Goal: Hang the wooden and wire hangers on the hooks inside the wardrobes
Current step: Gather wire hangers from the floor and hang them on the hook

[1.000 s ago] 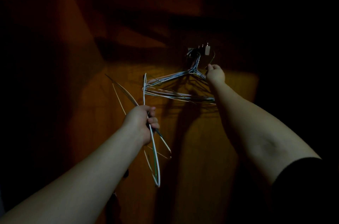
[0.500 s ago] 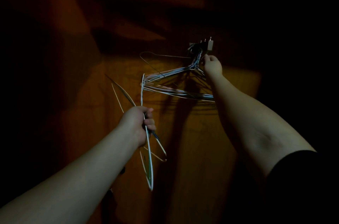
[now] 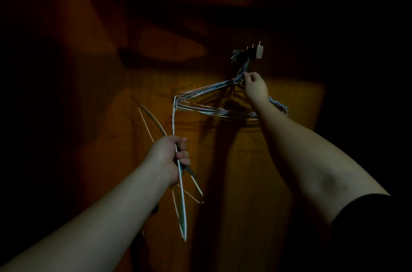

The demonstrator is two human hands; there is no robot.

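Observation:
Inside a dim wardrobe, a bundle of several wire hangers (image 3: 211,111) hangs by its necks from a small hook rack (image 3: 253,51) on the wooden back panel (image 3: 234,171). My right hand (image 3: 255,86) is raised just below the rack with its fingers curled at the shoulder of the hanging bundle; the exact grip is hard to make out. My left hand (image 3: 170,158) is lower and to the left, gripping a few loose wire hangers (image 3: 181,200) that stick out above and below the fist.
The wardrobe's left side wall (image 3: 73,26) slants in dark shadow. Everything to the right of the lit panel and above the rack is black, so nothing can be made out there.
My right hand has dropped from the hook rack to the shoulder of the hanging bundle. A thin hanger seen swinging left of the rack has settled into the bundle. My left hand stays put.

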